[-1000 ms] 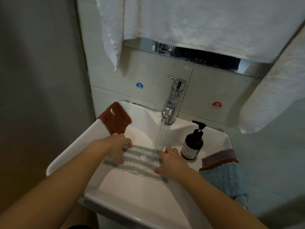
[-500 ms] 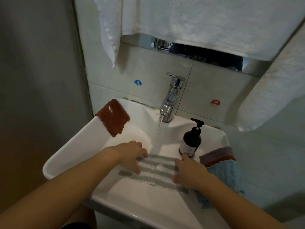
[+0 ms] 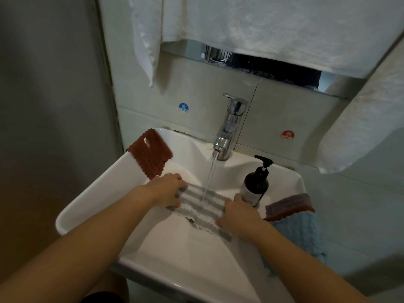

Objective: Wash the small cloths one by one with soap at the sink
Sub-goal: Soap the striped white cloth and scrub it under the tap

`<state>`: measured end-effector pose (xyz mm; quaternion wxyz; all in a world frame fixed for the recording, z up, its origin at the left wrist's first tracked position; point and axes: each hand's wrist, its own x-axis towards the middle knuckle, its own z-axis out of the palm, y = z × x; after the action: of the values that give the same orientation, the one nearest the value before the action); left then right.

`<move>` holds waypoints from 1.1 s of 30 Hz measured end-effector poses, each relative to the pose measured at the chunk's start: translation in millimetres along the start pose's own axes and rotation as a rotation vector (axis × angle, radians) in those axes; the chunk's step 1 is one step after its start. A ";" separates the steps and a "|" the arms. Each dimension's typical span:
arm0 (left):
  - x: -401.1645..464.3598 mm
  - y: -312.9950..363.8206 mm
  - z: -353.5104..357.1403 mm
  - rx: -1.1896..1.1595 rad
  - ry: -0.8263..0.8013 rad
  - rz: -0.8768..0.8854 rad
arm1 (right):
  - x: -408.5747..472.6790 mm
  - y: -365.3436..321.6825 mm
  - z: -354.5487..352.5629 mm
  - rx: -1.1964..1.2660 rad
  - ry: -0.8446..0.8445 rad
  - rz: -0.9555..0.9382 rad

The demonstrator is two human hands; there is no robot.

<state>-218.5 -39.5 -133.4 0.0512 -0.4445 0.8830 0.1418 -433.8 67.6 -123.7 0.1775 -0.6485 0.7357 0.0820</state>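
A grey and white striped cloth [image 3: 201,204] is stretched over the basin of the white sink [image 3: 105,189], right under the running water from the chrome tap [image 3: 229,127]. My left hand [image 3: 168,190] grips its left end and my right hand [image 3: 237,215] grips its right end. A dark soap pump bottle [image 3: 256,184] stands on the sink's right ledge, just behind my right hand. A rust-brown cloth [image 3: 150,153] hangs over the back left rim. A pile of cloths, blue [image 3: 299,232] under a mauve and red one [image 3: 288,205], lies on the right rim.
White towels [image 3: 262,25] hang above the tap and at the right [image 3: 367,119]. A grey wall stands close on the left. Blue cold [image 3: 183,107] and red hot [image 3: 287,134] stickers mark the tiled wall behind the tap.
Both hands moved the striped cloth a little to the right, so the water stream now falls on its middle; the fingers have closed on its ends.
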 end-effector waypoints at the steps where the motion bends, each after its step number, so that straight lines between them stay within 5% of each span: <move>1: -0.8 -3.8 -1.1 -0.010 0.000 -0.023 | 2.7 -3.4 0.5 -0.005 0.016 -0.014; 18: -24.8 -26.8 -12.4 0.030 -0.113 -0.091 | 0.7 -16.6 4.4 -0.043 0.020 -0.192; 33: -14.8 20.3 2.1 -0.008 -0.100 0.101 | -21.4 27.6 -9.9 -0.243 -0.125 0.010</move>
<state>-225.9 -16.0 -128.0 0.0860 -0.3919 0.9001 0.1699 -460.4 87.9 -109.7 0.1426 -0.6551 0.7111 0.2116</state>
